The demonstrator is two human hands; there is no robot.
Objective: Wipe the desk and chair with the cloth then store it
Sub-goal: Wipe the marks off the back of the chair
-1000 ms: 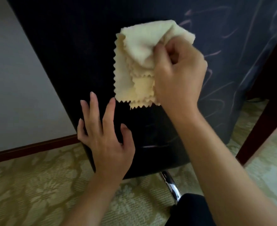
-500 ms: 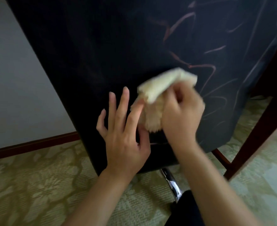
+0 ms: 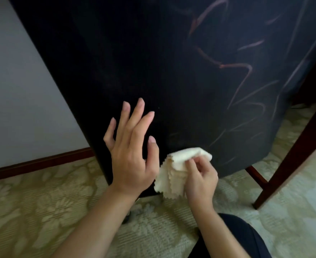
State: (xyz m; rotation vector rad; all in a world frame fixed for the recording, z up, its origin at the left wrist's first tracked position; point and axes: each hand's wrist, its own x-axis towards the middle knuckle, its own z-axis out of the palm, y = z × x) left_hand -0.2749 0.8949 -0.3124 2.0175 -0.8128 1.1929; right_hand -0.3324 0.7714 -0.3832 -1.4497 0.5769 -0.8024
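The dark chair back [image 3: 162, 71] fills most of the head view, with faint pinkish streaks on its right side. My right hand [image 3: 202, 179] grips a pale yellow cloth [image 3: 174, 174] with zigzag edges, folded and pressed near the bottom edge of the chair back. My left hand [image 3: 133, 146] rests flat on the chair back just left of the cloth, fingers spread and pointing up, holding nothing. The chair's seat and base are mostly hidden behind the back.
A dark wooden desk leg [image 3: 298, 149] slants down at the right, with a thin crossbar [image 3: 255, 175] beside it. Patterned green-beige carpet [image 3: 41, 211] covers the floor. A grey wall with brown skirting [image 3: 38, 162] stands at the left. My dark-clothed knee [image 3: 237, 237] is at bottom right.
My right hand has drawn the cloth from the upper chair back down to its bottom edge. My left hand shifted right and up the chair back, staying flat.
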